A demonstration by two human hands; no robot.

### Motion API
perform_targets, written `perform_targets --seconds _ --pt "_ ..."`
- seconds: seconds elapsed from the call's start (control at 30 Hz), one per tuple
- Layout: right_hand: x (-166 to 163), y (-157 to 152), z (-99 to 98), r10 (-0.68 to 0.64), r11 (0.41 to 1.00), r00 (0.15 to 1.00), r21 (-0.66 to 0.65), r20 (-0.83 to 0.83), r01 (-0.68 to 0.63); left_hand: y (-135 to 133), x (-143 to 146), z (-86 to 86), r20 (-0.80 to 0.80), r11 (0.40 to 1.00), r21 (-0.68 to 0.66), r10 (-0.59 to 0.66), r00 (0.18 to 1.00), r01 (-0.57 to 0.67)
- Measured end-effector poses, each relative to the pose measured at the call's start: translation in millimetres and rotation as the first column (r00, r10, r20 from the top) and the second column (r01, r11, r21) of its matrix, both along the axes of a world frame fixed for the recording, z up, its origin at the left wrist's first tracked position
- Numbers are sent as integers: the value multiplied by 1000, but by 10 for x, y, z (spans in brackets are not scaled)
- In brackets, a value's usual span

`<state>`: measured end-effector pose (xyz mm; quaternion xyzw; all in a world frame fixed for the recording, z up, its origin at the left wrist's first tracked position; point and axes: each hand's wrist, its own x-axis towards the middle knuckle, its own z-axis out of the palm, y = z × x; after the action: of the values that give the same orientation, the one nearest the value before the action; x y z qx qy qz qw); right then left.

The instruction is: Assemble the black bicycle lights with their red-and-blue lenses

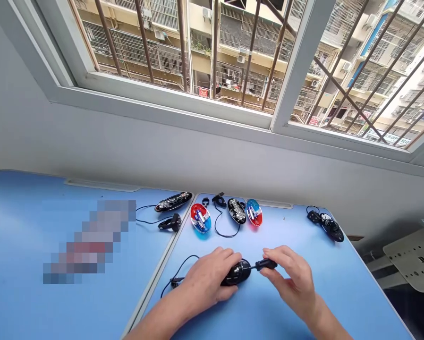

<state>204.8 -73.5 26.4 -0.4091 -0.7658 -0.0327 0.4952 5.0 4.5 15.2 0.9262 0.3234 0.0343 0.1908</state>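
Note:
On the blue table (304, 302), my left hand (207, 281) is curled over a black oval device (237, 272) and grips it. My right hand (293, 278) pinches a small black plug-like part (267, 264) joined to the device's right end. A thin black cord (178, 276) trails from under my left hand to the left. Both hands rest near the table's front middle.
Farther back lie a red-and-blue oval device (200, 218), a black one (236, 210), another red-and-blue one (254, 212), a long black one (173, 201) and a black one at the right (330, 226). A second blue table (28, 302) adjoins on the left. A barred window (212, 52) is above.

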Motion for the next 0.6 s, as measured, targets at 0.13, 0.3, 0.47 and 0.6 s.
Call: perform_targets --seconds 0.13,0.3,0.47,0.6 --pt "161 -57 125 136 975 986 -187 92 -117 2 -7 -2 12 1000 -23 7 1000 -6" --pt "260 -117 214 227 932 966 -316 125 -178 -4 -10 40 6 999 -42 6 1000 -5" --pt "244 -90 206 260 916 965 -324 33 -235 5 -12 19 19 999 -34 -5 1000 6" --pt "221 -81 170 229 934 973 -286 20 -214 15 -9 -26 30 1000 -8 -19 999 19"
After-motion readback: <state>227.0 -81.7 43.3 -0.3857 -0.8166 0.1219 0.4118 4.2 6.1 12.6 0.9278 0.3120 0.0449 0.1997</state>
